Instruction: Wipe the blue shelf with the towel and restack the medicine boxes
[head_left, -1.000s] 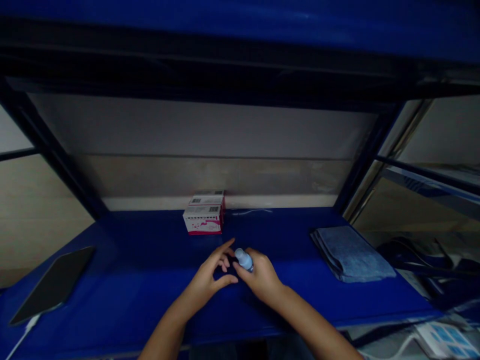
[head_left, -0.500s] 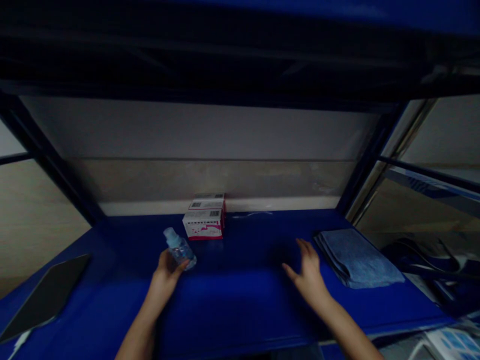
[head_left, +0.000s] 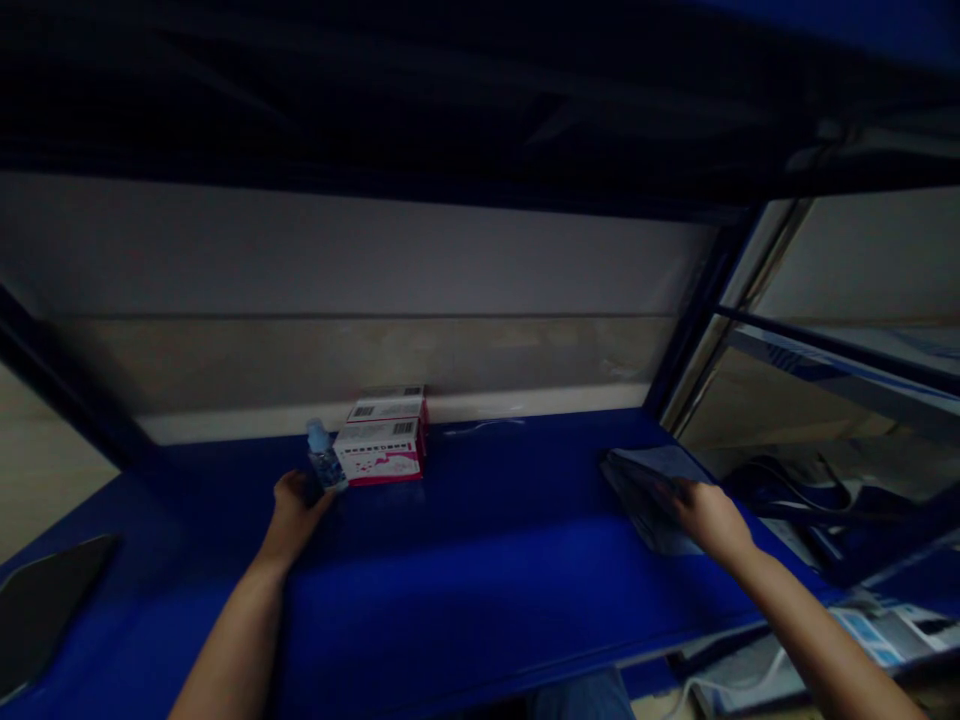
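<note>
A small clear spray bottle (head_left: 327, 462) with a light-blue top stands on the blue shelf, against the left side of the white and pink boxes (head_left: 381, 452). My left hand (head_left: 294, 515) is open just in front of it, thumb and fingers apart, the thumb tip by the bottle's base; whether it still touches is unclear. At the right, my right hand (head_left: 709, 510) is closed on the near edge of a folded grey-blue cloth (head_left: 649, 500), which looks partly lifted. The fingertips are hidden by the hand and the cloth.
A dark flat tablet-like thing (head_left: 52, 600) lies at the left of the blue shelf (head_left: 465, 600). Blue posts (head_left: 694, 330) and a low shelf above frame the space. Beyond the right edge are straps and a lower shelf with packets (head_left: 870, 635).
My left hand has moved the bottle left and back to beside the boxes. My right hand has gone right and taken hold of the cloth. The view has turned slightly right.
</note>
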